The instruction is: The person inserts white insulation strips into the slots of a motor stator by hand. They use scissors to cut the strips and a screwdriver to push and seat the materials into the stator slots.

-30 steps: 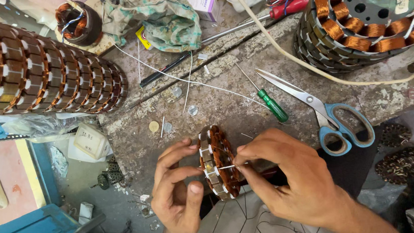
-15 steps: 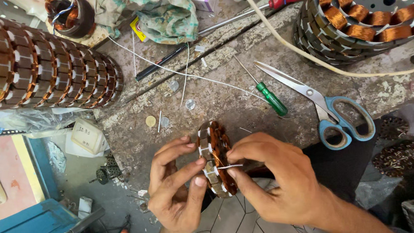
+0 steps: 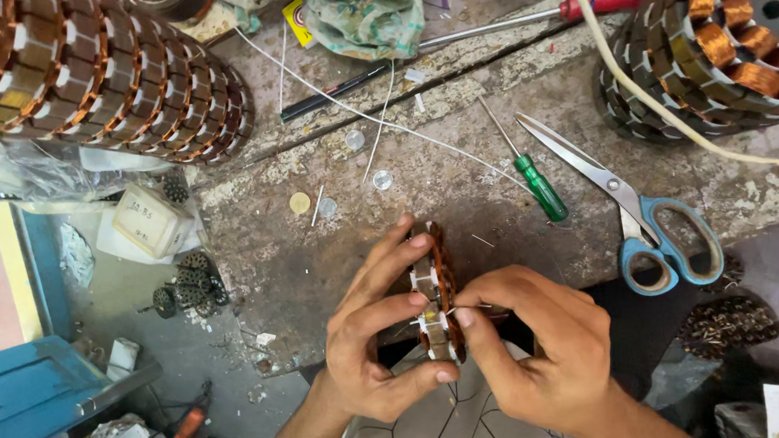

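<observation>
At the near edge of a stained concrete workbench (image 3: 552,83), my left hand (image 3: 377,340) and right hand (image 3: 542,350) close around a small copper-wound stator (image 3: 439,294), held on edge just above my lap. My left fingers (image 3: 401,253) are spread along its outer rim, thumb curled under; my right thumb and forefinger are pinched narrow on the windings at its face, with a thin pale strand showing between them.

The bench edge runs diagonally from lower left to upper right, dropping off left of my hands to a cluttered floor. Open surface lies directly ahead of my hands, dotted only with a few coins (image 3: 382,180) and wire offcuts. To the right, blue-handled scissors (image 3: 652,223) lie near a green-handled screwdriver (image 3: 530,170); both sit well apart from my right hand. A long stack of wound stators (image 3: 92,71) hems in the far left, and a large stator (image 3: 732,61) fills the top right corner, a cream cable (image 3: 661,116) looping across it.

Below the bench edge on the left, a small cream rectangular box (image 3: 150,222) with faint writing rests on plastic sheeting. A yellow label (image 3: 299,21) peeks from under a crumpled green cloth (image 3: 366,6) at the top. A blue box (image 3: 8,388) occupies the lower left corner.
</observation>
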